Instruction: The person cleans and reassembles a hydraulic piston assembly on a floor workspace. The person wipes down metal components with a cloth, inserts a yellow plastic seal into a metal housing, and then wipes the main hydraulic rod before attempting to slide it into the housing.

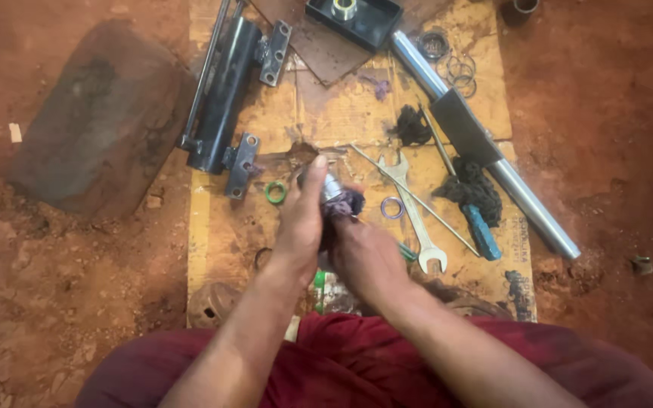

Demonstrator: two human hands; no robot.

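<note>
At the centre of the frame, the left hand (301, 219) wraps around a small silvery metal cylinder (331, 186), fingers stretched up along its left side with the thumb side hidden. The cylinder's long axis tilts slightly, its free end pointing toward the upper middle of the frame and a little right; only its upper part shows above the hands. The right hand (364, 253) is closed on a dark purplish rag (348, 202), pressed against the cylinder's right side (the lower end of the part is hidden between the palms).

All of this sits over a sheet of brown cardboard (319, 113) laid on red earth. Just right of the hands lies an open-ended spanner (414, 215), its long axis running from upper centre down to the lower right, with a small metal ring (392, 207) beside it and a thin steel rod (416, 199) crossing it. A green ring (275, 192) lies just left of the hands. In the upper left a black hydraulic body with mounting brackets (224, 94) lies near a flat stone (92, 121). A long chrome tube (493, 162) runs diagonally from upper centre to the right edge of the cardboard, and a blue-handled tool (482, 233) rests beside it.
</note>
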